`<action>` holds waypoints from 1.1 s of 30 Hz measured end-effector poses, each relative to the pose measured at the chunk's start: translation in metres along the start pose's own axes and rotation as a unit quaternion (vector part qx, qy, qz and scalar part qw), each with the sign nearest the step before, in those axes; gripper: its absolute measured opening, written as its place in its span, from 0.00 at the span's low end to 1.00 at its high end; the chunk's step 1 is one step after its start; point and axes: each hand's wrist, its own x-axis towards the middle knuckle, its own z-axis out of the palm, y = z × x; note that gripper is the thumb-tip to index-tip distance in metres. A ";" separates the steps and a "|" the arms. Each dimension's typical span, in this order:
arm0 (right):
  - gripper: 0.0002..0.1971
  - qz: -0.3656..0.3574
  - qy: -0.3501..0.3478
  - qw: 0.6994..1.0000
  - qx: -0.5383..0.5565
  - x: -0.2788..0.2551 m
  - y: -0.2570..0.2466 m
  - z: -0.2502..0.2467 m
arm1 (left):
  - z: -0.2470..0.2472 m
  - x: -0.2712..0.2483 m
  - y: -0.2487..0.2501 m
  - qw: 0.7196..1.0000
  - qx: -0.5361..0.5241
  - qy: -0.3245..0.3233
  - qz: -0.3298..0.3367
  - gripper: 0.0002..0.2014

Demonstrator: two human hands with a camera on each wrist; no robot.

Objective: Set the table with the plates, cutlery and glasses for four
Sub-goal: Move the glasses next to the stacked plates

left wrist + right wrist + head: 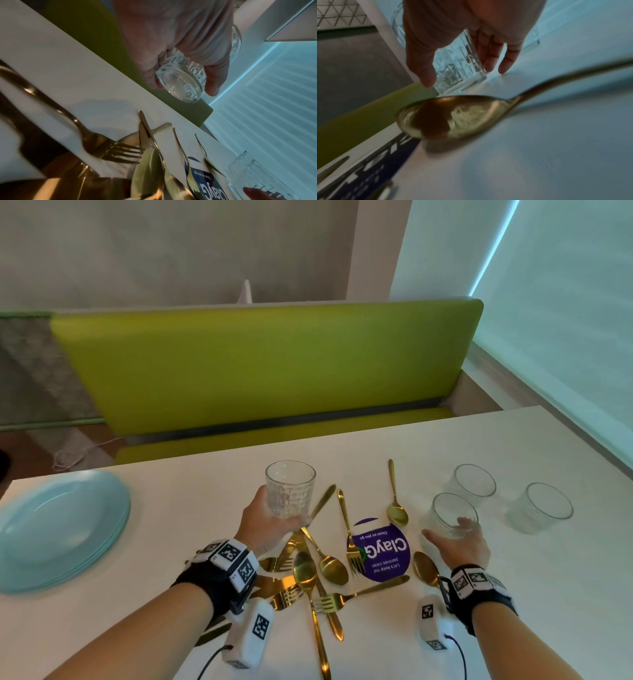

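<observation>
Your left hand gripped a glass with thumb and fingers curled round its lower part, and you held it up off the white table, just above the pile of gold cutlery. Your right hand was at a second glass that stood on the table; the fingers looked loose and fairly straight beside it, and it was hard to see whether they had closed on it yet. Two more glasses stood further off to your right. The blue plates sat in one stack near the left edge, not shared out yet. A gold spoon lay close under your right wrist, by a round purple sticker. I think you were on the glass step, near the start of the job. Next you would need to carry each glass to its own place, set it down gently and upright, and keep it clear of the forks and knives.
</observation>
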 end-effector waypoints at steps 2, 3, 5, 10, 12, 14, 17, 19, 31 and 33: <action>0.38 0.004 0.003 1.000 0.002 -0.006 -0.001 -0.005 | -0.004 -0.002 -0.003 1.000 0.001 -0.003 -0.003 0.35; 0.38 0.003 0.004 1.000 0.002 -0.010 -0.002 -0.008 | -0.006 -0.003 -0.005 1.000 0.000 -0.004 -0.003 0.35; 0.38 -0.002 0.005 1.000 0.004 -0.020 -0.006 -0.013 | -0.010 -0.008 -0.008 1.000 -0.004 -0.005 -0.002 0.35; 0.37 -0.034 -0.012 0.999 0.019 -0.067 -0.032 -0.019 | -0.030 -0.027 -0.022 1.000 -0.010 -0.018 0.005 0.35; 0.36 -0.049 -0.026 0.998 0.031 -0.099 -0.046 -0.013 | -0.047 -0.041 -0.030 1.000 -0.013 -0.017 0.006 0.35; 0.36 -0.062 -0.044 0.997 0.033 -0.128 -0.059 -0.004 | -0.061 -0.053 -0.039 1.000 -0.012 -0.011 0.000 0.35; 0.38 -0.089 -0.082 0.993 0.016 -0.187 -0.078 0.021 | -0.096 -0.075 -0.064 1.000 -0.014 0.007 -0.003 0.37; 0.38 -0.112 -0.116 0.987 0.008 -0.228 -0.088 0.044 | -0.121 -0.089 -0.086 1.000 -0.013 0.023 -0.007 0.38; 0.40 -0.204 -0.302 0.928 -0.082 -0.416 -0.122 0.187 | -0.269 -0.146 -0.219 0.981 0.013 0.163 -0.102 0.43; 0.40 -0.210 -0.318 0.920 -0.095 -0.434 -0.126 0.205 | -0.285 -0.152 -0.236 0.977 0.007 0.182 -0.111 0.41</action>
